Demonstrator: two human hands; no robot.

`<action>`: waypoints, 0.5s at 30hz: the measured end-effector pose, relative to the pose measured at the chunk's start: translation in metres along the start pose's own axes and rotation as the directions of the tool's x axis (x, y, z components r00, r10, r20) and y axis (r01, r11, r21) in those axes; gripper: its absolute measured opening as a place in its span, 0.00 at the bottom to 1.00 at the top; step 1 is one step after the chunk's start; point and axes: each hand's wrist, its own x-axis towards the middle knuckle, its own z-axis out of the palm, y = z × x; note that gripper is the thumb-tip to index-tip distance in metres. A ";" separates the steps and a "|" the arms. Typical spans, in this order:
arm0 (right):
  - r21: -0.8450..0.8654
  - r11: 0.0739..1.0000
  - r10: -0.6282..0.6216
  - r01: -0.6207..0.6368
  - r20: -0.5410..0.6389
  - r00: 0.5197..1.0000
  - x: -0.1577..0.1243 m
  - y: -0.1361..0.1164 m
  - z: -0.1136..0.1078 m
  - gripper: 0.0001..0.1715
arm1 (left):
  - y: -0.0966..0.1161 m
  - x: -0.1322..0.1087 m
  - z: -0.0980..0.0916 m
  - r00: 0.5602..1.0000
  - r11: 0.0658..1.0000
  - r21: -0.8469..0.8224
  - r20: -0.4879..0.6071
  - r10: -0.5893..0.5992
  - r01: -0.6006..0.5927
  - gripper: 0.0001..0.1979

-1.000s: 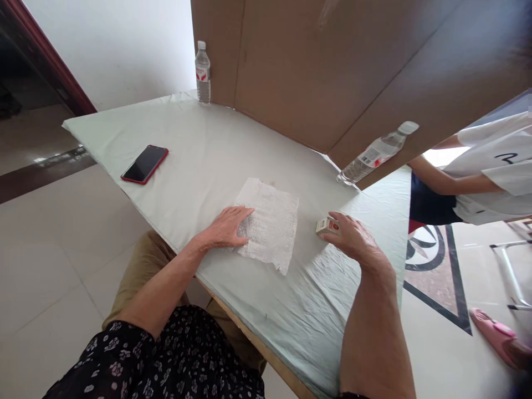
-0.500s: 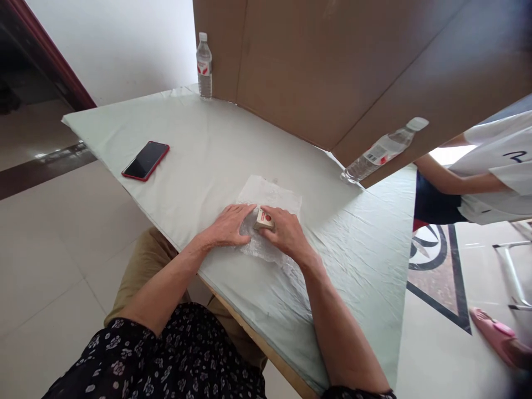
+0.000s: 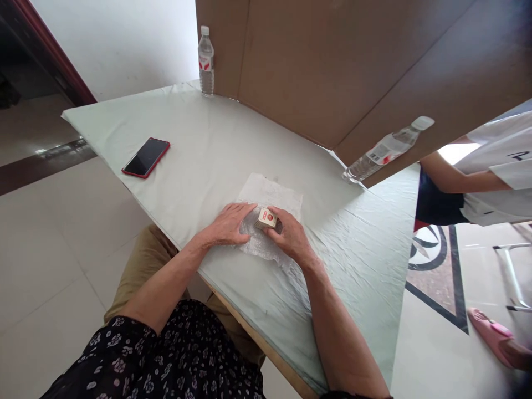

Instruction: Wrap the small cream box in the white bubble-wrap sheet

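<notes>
Much bare table beyond small box

Left hand lies flat, right hand curled, pinching

wall: plain white | door frame: dark red, far left | floor: pale glossy tiles, dark band left, dark inlay right | table: pale green cloth, wooden near edge | cardboard: brown panels upright along the table's far side | light: soft daylight
</notes>
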 end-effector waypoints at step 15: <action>-0.423 0.854 -0.224 0.302 0.225 0.948 -0.058 -0.051 -0.013 0.08 | 0.002 0.002 -0.009 0.999 0.992 -0.115 -0.008 -0.048 0.047 0.38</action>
